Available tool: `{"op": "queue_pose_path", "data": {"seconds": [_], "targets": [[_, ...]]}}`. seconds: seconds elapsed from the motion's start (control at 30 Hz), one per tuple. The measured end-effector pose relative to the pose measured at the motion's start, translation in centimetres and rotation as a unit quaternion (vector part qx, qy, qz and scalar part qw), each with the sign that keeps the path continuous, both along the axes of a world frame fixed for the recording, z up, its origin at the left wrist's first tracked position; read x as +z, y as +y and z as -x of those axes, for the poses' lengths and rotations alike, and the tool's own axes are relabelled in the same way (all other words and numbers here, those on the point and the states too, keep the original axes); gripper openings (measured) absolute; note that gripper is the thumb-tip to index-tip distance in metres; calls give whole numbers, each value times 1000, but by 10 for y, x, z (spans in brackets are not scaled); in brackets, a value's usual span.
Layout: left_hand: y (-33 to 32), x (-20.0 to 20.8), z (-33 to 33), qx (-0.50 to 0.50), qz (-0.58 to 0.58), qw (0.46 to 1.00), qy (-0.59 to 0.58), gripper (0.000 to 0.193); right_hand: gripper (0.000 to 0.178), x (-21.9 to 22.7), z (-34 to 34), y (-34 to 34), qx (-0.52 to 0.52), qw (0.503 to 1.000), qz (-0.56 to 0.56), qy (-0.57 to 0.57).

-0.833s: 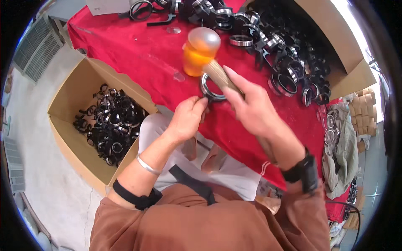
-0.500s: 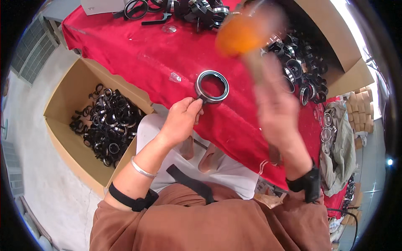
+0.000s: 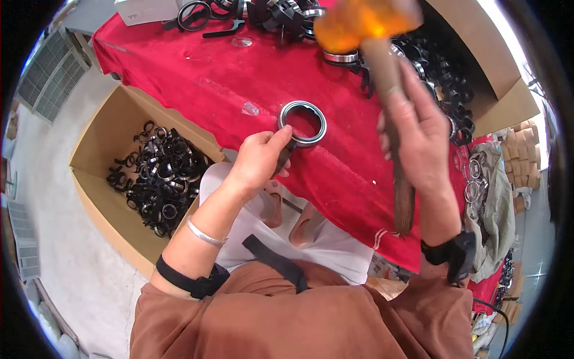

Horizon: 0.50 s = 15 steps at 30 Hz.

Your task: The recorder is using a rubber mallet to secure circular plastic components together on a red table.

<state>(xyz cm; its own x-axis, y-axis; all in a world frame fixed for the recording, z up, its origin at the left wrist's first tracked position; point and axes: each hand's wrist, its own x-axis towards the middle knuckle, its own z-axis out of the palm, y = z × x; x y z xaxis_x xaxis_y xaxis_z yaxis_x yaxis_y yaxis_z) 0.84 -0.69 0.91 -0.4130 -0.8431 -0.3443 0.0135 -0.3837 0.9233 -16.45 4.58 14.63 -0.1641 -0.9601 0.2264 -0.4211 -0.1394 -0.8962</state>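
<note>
Lying on the red cloth is a round black ring part [image 3: 323, 133] with a bright metal rim and a short black stem. My left hand [image 3: 258, 157] grips that stem, thumb on top, at the table's near edge. My right hand [image 3: 420, 137] is closed around the wooden handle of a mallet [image 3: 387, 90]. Its orange head is raised above the far side of the cloth, smeared by motion. The mallet is apart from the ring part.
A cardboard box [image 3: 98, 152] full of similar black ring parts stands on the floor at left. Another open carton [image 3: 502, 110] at far right holds more. Several parts [image 3: 275, 18] and a white box [image 3: 146, 11] sit along the table's back. Clear plastic scraps [image 3: 250, 109] lie on the cloth.
The mallet and my right hand have shifted up and to the right. My left thumb has moved up along the stem toward the ring, which stays in place.
</note>
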Motion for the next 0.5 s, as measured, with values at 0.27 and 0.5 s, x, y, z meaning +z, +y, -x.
{"op": "queue_pose_path", "data": {"seconds": [0.27, 0.5], "targets": [[5, 7, 4, 73, -46, 994, 64, 27, 46, -39, 7, -23, 91, 965, -124, 214], [6, -3, 2, 104, -43, 991, 74, 27, 44, 16, -23, -7, 28, 992, -100, 65]]}}
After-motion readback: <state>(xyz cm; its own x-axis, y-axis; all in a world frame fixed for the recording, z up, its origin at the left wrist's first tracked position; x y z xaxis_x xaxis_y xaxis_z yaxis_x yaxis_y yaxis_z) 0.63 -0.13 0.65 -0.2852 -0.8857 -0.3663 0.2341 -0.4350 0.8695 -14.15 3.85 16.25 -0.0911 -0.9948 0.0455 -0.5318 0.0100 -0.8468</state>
